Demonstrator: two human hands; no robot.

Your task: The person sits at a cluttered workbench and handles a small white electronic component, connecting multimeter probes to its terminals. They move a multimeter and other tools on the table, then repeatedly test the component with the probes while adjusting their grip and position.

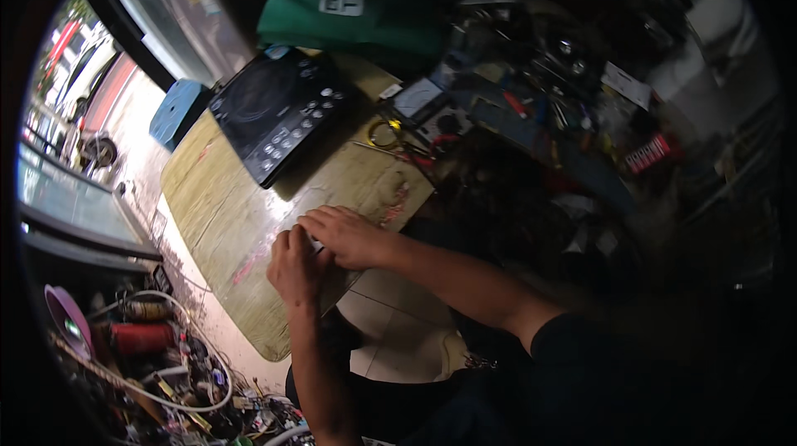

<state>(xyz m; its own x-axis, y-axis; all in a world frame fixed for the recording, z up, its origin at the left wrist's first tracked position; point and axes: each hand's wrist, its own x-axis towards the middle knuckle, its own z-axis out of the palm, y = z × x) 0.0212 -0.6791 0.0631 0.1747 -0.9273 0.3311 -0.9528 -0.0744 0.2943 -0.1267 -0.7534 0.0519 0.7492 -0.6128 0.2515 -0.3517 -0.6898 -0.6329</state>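
My left hand (295, 267) and my right hand (347, 236) meet over the near edge of a worn wooden table (224, 222). The fingers of both are curled inward and close together. A small pale bit shows between them, but the fingers cover most of it and its kind cannot be made out. Beyond the hands, a black induction cooktop (266, 110) with a row of round touch marks lies flat on the table, apart from both hands. To its right are a yellow coiled wire (382, 134) and a meter-like device with a pale screen (417, 99).
A blue box (177, 114) stands by the table's far left. Behind the cooktop lies a green bag (357, 6). Tools and parts crowd the dark bench at right, with a red case (647, 154). Lower left, a heap holds a red cylinder (141, 338) and a looped hose (226, 363).
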